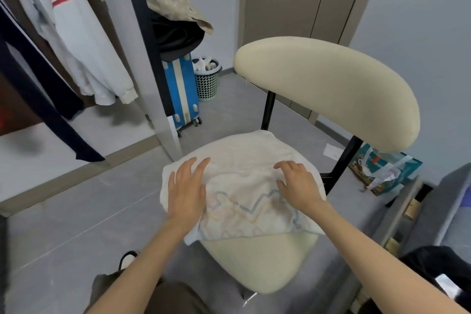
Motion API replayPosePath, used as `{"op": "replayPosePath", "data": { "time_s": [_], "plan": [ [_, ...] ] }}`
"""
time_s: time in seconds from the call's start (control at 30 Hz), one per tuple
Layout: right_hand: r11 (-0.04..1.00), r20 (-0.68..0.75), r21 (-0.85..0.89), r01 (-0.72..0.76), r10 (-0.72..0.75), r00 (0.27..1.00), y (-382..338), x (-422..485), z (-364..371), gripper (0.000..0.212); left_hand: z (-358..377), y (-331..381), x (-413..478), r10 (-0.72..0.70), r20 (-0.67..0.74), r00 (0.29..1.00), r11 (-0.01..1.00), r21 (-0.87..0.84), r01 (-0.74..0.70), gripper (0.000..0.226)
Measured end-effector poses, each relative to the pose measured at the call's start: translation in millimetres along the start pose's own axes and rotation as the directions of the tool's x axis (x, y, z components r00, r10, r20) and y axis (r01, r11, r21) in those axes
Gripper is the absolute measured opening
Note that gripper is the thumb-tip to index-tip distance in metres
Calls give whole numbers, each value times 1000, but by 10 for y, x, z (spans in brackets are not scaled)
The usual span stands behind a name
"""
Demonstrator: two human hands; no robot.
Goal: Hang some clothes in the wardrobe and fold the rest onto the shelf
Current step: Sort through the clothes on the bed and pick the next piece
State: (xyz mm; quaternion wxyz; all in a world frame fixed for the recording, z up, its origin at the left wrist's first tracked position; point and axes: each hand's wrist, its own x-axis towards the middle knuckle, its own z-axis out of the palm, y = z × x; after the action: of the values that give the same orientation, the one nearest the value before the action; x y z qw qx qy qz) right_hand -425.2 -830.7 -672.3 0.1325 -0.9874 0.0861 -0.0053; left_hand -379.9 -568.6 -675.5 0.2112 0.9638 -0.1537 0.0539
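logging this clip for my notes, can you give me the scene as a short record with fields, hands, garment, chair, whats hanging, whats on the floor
left hand: left hand lies flat on the garment, fingers straight
right hand: right hand rests on the garment, fingers bent, pressing down
garment: pale folded garment with wavy line pattern, lying on the chair seat
chair: cream chair, black frame
hanging: white top with red stripes and a dark garment in the wardrobe
floor: blue suitcase, mesh basket, printed bag
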Motion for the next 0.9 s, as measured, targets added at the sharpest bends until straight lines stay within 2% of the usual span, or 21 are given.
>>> {"op": "replayPosePath", "data": {
  "time_s": [0.07,0.13,0.17,0.23,0.3,0.4,0.43,0.5,0.57,0.63,0.7,0.8,0.9],
  "plan": [
    [998,45,45,-46,44,998,46,-153,197,39,152,-52,-213,-154,22,988,986,-55,155,68],
    [998,65,57,-29,25,998,24,-311,369,40,287,-97,-399,-334,48,941,926,-169,337,80],
    [998,86,59,-3,-2,996,-14,-386,441,41,340,-116,-468,-433,72,899,858,-272,435,86],
    [997,157,69,37,-47,987,-121,-514,557,43,425,-145,-547,-576,132,807,653,-519,552,92],
    [998,239,61,24,-38,970,-238,-609,641,46,507,-184,-589,-627,190,755,502,-642,579,78],
    [998,337,50,-24,6,941,-341,-675,691,50,573,-199,-641,-671,344,657,355,-629,692,49],
    [998,358,50,-32,12,934,-355,-680,692,50,582,-210,-653,-683,360,636,322,-633,704,42],
    [998,386,47,-33,12,922,-365,-689,690,52,542,-227,-656,-704,313,638,285,-697,658,33],
    [999,408,43,-28,8,913,-350,-685,688,53,435,-241,-639,-721,181,668,299,-789,537,20],
    [999,426,41,-31,10,905,-332,-666,695,53,294,-285,-598,-702,39,711,392,-813,430,11],
    [999,433,38,-25,6,901,-330,-648,715,52,191,-382,-543,-643,-33,765,504,-771,390,16],
    [1000,436,27,-10,-3,900,-334,-650,752,52,174,-535,-516,-554,-16,832,682,-582,443,34],
    [999,443,28,-24,9,896,-314,-671,745,52,222,-605,-543,-547,69,834,697,-515,499,44]
  ]
}}
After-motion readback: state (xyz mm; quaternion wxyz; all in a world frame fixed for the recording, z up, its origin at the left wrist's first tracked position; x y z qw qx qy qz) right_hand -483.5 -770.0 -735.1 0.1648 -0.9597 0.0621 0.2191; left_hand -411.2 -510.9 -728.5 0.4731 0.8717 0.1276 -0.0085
